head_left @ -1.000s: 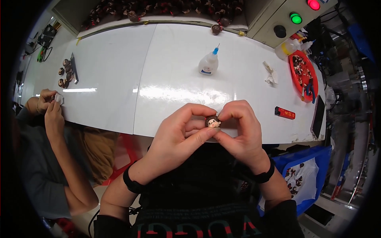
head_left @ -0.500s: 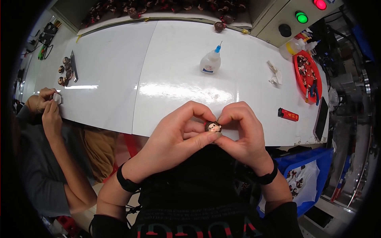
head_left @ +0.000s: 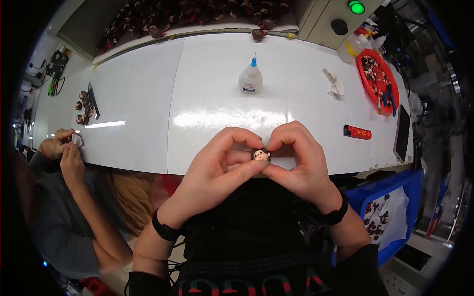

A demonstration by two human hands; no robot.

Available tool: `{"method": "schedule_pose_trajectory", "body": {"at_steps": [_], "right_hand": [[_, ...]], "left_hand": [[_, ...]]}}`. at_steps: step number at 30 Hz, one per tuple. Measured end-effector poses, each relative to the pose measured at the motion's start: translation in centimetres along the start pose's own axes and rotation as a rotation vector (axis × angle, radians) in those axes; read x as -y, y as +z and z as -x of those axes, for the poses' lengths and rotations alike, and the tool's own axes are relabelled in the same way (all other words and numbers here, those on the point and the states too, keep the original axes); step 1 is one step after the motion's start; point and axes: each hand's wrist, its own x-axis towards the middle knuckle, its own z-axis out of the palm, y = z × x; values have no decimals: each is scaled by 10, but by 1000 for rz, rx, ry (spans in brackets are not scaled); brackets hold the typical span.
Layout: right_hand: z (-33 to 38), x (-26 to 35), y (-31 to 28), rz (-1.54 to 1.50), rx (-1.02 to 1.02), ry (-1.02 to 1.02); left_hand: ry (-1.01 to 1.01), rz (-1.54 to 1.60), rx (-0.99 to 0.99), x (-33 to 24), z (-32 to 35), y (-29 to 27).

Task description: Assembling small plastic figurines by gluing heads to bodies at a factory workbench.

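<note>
A small doll head (head_left: 260, 155) with brown hair and a pale painted face is pinched between my two hands just above the table's near edge. My left hand (head_left: 210, 165) grips it from the left, thumb along its lower side and fingers behind it. From the right, my right hand (head_left: 301, 158) closes thumb and index finger against its top and lower right side. The fingertips hide part of the head. A clear squeeze bottle (head_left: 251, 79) with a blue needle tip stands upright beyond my hands.
A red lighter (head_left: 358, 132), a dark phone (head_left: 402, 134) and a red tray (head_left: 366, 79) of small parts lie on the right. Below sits a blue bin (head_left: 414, 197). Many doll heads (head_left: 197, 15) fill the rear opening. At left, a co-worker's hands (head_left: 71, 153) hold something white.
My view has shifted, so the table things appear displaced. Both hands keep their pinch on the doll head, which has turned slightly between the fingers.
</note>
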Motion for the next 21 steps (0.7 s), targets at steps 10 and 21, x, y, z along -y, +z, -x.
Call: {"method": "schedule_pose_trajectory", "body": {"at_steps": [10, 21], "right_hand": [[1, 2, 1, 7, -8, 11], [2, 0, 2, 29, -19, 2]], "left_hand": [[27, -23, -39, -1, 2, 3], [-2, -33, -15, 0, 1, 0]]}}
